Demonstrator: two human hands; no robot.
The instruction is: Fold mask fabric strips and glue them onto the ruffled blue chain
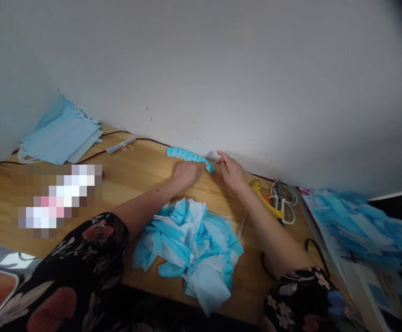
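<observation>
A row of small folded blue pieces (186,156) lies on the wooden table (131,180) against the white wall. My left hand (187,172) rests at the row's right end, its fingers curled on the last blue piece (209,167). Just to the right, my right hand (231,171) hovers with its fingers apart and holds nothing. In front of my arms lies a heap of cut blue and white fabric strips (190,244).
A stack of blue face masks (59,136) sits at the back left, with a white strip (120,145) and a dark cable near it. Scissors (284,200) and a yellow tool (265,199) lie at the right, beside more blue material (356,226).
</observation>
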